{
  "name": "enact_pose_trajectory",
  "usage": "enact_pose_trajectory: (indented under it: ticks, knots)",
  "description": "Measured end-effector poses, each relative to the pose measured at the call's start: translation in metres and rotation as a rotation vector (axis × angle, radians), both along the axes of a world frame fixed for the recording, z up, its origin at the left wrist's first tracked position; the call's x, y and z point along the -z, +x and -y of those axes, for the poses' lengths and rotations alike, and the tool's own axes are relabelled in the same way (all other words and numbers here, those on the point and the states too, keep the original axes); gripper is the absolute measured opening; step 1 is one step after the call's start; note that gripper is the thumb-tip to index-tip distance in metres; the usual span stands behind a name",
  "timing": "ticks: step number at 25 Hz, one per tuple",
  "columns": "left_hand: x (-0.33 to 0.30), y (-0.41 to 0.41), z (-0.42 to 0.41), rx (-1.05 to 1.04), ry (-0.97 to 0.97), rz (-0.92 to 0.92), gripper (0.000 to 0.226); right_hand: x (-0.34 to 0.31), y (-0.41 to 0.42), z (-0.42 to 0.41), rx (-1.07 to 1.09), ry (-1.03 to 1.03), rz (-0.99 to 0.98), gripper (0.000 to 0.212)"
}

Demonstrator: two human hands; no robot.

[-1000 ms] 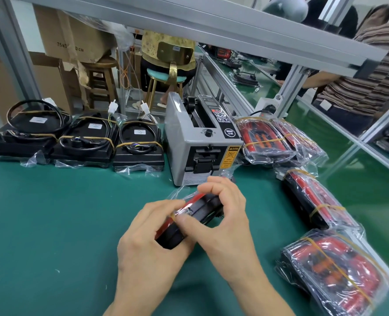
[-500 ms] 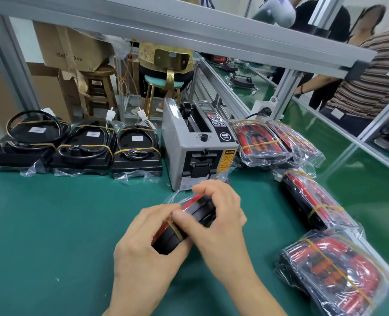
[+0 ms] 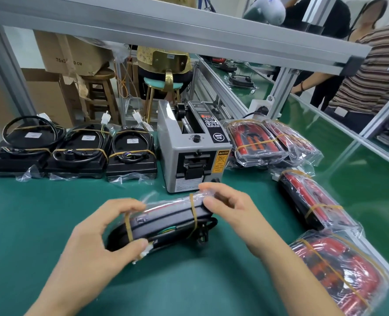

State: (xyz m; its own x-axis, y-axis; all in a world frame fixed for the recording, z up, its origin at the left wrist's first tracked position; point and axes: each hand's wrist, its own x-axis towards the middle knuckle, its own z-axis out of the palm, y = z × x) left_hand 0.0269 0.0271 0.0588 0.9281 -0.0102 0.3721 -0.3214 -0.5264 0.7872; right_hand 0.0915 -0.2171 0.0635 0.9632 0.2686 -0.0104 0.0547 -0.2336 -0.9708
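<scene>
Head view: a person's left hand [image 3: 91, 247] clasps the left end of a bagged black pack [image 3: 166, 222], fingers over its top and thumb beneath, while the right hand [image 3: 232, 213] pinches the right end and its plastic wrap. The pack, bound by two rubber bands [image 3: 194, 215], sits low over the green table [image 3: 29, 224], just in front of the gray machine [image 3: 189, 156].

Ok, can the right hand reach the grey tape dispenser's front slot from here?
Probably yes: the grey tape dispenser stands just behind the right hand, with nothing standing between. But that hand pinches the plastic-bagged black unit, so it must let go first.
</scene>
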Motion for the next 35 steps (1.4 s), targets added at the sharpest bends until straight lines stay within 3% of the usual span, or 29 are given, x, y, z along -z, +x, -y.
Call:
enact_pose_trajectory:
  ticks: [3,5,7,9,12,15,17,20,24,30,35]
  knots:
    - [-0.021,0.011,0.027,-0.012,0.428,0.202,0.056,-0.005,0.014,-0.006,0.032,0.077,-0.029,0.013]
    - [-0.029,0.018,0.048,0.143,0.537,0.157,0.059,-0.013,0.02,-0.005,0.002,0.078,-0.087,0.007]
    - [-0.032,0.025,0.054,0.214,0.492,0.034,0.068,-0.019,0.028,-0.004,-0.069,0.027,-0.185,0.012]
    - [-0.031,0.033,0.05,0.264,0.507,0.031,0.077,-0.019,0.038,-0.008,-0.078,0.006,-0.343,0.008]
    - [-0.032,0.036,0.045,0.335,0.478,-0.001,0.07,-0.007,0.045,-0.02,-0.007,0.04,-0.545,0.025]
    - [-0.031,0.037,0.038,0.276,0.359,-0.047,0.061,0.011,0.044,-0.018,0.252,0.096,-0.37,0.009]
    - [-0.028,0.04,0.032,0.152,0.327,-0.024,0.061,0.016,0.045,-0.014,0.488,0.139,-0.157,0.013]
    - [-0.028,0.041,0.034,0.069,0.38,-0.038,0.058,0.007,0.052,-0.025,0.584,0.202,-0.064,0.02]
    - [-0.028,0.039,0.031,-0.016,0.485,-0.07,0.054,-0.002,0.068,-0.041,0.614,0.2,-0.078,0.018]
    - [-0.026,0.044,0.023,-0.087,0.453,-0.108,0.052,-0.003,0.076,-0.052,0.737,0.175,-0.167,0.017]
    - [-0.025,0.043,0.023,-0.089,0.484,-0.15,0.051,-0.01,0.08,-0.061,0.823,0.28,-0.322,0.018]
